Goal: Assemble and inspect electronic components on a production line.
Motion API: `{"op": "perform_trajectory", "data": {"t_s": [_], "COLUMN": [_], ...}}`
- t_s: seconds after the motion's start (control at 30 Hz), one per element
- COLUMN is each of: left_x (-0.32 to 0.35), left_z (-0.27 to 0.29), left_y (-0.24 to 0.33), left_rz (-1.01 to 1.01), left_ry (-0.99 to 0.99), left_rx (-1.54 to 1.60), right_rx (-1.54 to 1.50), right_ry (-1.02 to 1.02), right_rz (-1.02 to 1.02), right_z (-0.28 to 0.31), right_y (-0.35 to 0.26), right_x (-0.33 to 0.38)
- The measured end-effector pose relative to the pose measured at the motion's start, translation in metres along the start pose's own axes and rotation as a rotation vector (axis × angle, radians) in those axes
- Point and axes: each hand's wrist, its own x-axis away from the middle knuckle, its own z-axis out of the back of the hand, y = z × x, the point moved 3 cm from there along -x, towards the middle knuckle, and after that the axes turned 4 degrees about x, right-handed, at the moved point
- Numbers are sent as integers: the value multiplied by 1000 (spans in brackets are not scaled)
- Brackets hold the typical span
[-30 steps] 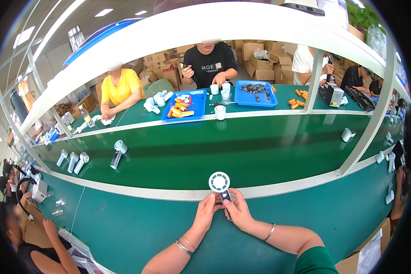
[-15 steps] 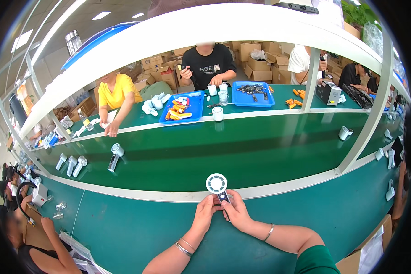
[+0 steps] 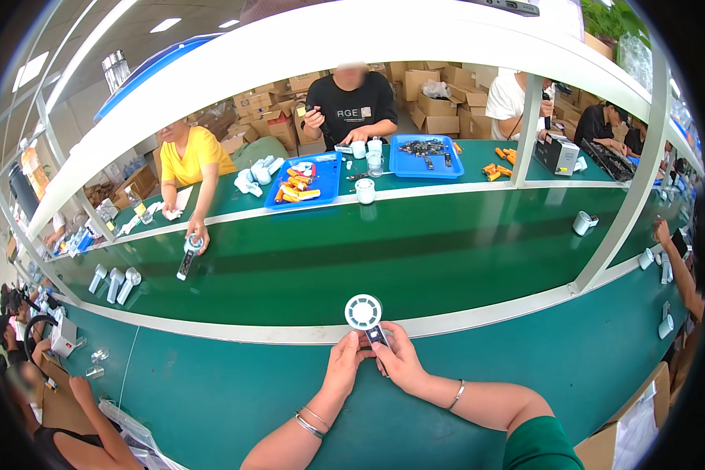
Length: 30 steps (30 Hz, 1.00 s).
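A small handheld fan (image 3: 363,312) with a round white head points away from me above the near edge of the green bench. Dark electronic parts show along its handle, just below the head. My right hand (image 3: 401,360) is closed round the handle, its thumb lying on the dark part. From the other side my left hand (image 3: 345,362) closes on the handle, its fingers partly hidden behind it. Across the belt, a co-worker's hand (image 3: 199,233) in yellow grips a similar fan (image 3: 186,257).
A green conveyor belt (image 3: 415,258) runs across, bordered by a pale rail (image 3: 478,322). Several fan bodies (image 3: 116,283) lie at its left, one (image 3: 583,223) at the right. Blue trays (image 3: 333,196) hold orange parts and dark boards. A white post (image 3: 627,192) rises at right.
The yellow-clad co-worker has taken hold of the fan on the belt at left. At far right another person's arm reaches over the belt. My hands keep the fan nearly still.
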Motion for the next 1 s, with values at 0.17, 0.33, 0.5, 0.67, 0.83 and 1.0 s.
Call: {"op": "perform_trajectory", "data": {"t_s": [0.17, 0.33, 0.5, 0.67, 0.83, 1.0], "left_x": [1, 0, 0, 2, 3, 0], "left_z": [0, 2, 2, 2, 9, 6], "left_y": [1, 0, 0, 2, -1, 1], "left_rz": [7, -1, 1, 10, 23, -2], "left_ry": [-12, 5, 0, 23, 45, 22], "left_rx": [-36, -1, 1, -4, -13, 44], "right_rx": [6, 23, 31, 32, 94, 74], "right_ry": [4, 4, 13, 17, 73, 75], "right_rz": [14, 17, 23, 30, 135, 119], "right_z": [0, -1, -1, -3, -9, -7], "right_y": [0, 0, 1, -1, -5, -14], "right_x": [0, 0, 0, 0, 0, 2]}}
